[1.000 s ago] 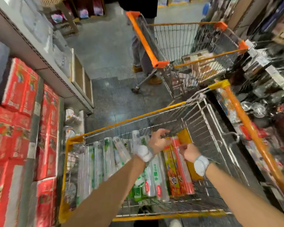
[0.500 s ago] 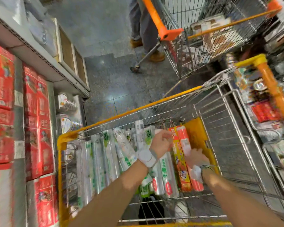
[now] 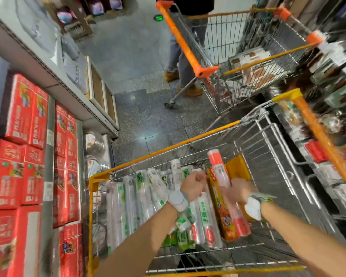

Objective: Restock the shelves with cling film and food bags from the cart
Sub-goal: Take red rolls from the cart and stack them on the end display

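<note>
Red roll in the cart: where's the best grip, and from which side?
Mid-length, from above and the near right, where the right hand wraps it now. The red roll is a long thin cylinder, tilted with its far end raised. The orange box lies tight along its left, so that side looks blocked.

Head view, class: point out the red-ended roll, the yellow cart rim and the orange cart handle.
red-ended roll (image 3: 220, 174), head view, clear wrap below its top cap.
yellow cart rim (image 3: 188, 141), head view, middle of the far bar.
orange cart handle (image 3: 183, 43), head view, middle of the bar.
</note>
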Demonstrator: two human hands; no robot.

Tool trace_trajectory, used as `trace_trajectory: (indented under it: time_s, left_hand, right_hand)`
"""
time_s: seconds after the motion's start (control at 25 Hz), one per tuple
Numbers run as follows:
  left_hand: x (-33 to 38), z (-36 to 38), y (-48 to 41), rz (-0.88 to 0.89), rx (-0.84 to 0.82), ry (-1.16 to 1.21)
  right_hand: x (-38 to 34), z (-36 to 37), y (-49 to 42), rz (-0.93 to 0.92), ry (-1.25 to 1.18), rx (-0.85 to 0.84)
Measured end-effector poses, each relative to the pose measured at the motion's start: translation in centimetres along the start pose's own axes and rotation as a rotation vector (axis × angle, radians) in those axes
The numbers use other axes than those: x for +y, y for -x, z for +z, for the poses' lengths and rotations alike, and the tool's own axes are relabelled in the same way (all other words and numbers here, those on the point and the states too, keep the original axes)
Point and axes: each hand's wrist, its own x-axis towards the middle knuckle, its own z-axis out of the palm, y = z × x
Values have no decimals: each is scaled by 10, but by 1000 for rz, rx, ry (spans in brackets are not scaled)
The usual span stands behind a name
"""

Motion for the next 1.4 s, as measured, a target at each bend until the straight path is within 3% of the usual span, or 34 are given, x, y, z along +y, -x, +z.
trace_trajectory:
  time_s: [0.28, 0.44, 0.64, 0.76, 0.96, 1.08, 1.4]
  left_hand:
    - [57, 2, 91, 20, 29, 2]
    - [61, 9, 153, 42, 92, 4]
    - [51, 15, 245, 128, 377, 107]
    - [61, 13, 322, 211, 571, 190]
    - [45, -15, 444, 260, 1082, -9]
    - [36, -36, 521, 385, 1286, 103]
    - [26, -67, 664, 602, 1561, 348]
  right_hand:
    - [-27, -75, 76, -298, -353, 93]
    - [-38, -102, 109, -467, -642, 38]
    - [-79, -118, 168, -699, -1062, -239]
    - [-110, -127, 218, -821, -1107, -350]
    - [-162, -134, 300, -1033, -1104, -420]
    - [-203, -138, 351, -1086, -1112, -510]
    - [-302, -122, 494, -1275, -1195, -678]
